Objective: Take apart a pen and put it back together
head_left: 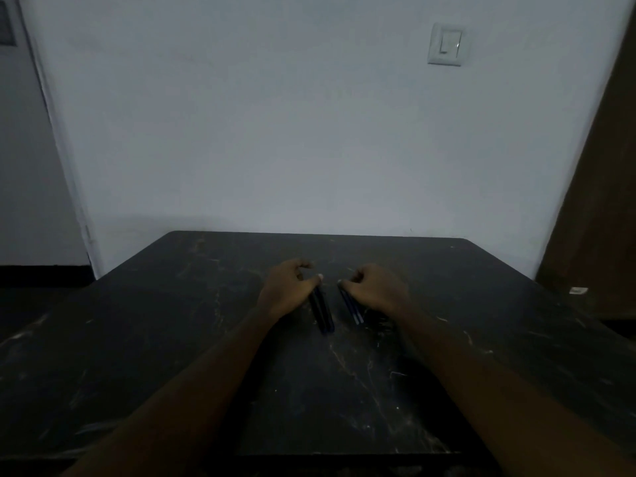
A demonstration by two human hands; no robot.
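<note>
Forearms are laid across the counter (137, 339). At the counter's middle, the left pen piece (322, 315) is pinched by curled fingers (318, 278) of the left hand (287, 287), the right pen piece (351, 309) likewise by the right hand (375, 287).

One wide-angle camera sat on the person's head, above the near edge of the worktop (137, 339), facing forward and tilted down. Both forearms ran up from the bottom corners to near the worktop's middle. There the left grip (287, 287) held the left pen piece (321, 315) and the right grip (377, 287) held the right pen piece (351, 309), both small and dim at that range. Beyond the worktop's far edge the wall (309, 132) and its switch (446, 44) filled the upper half.
</note>
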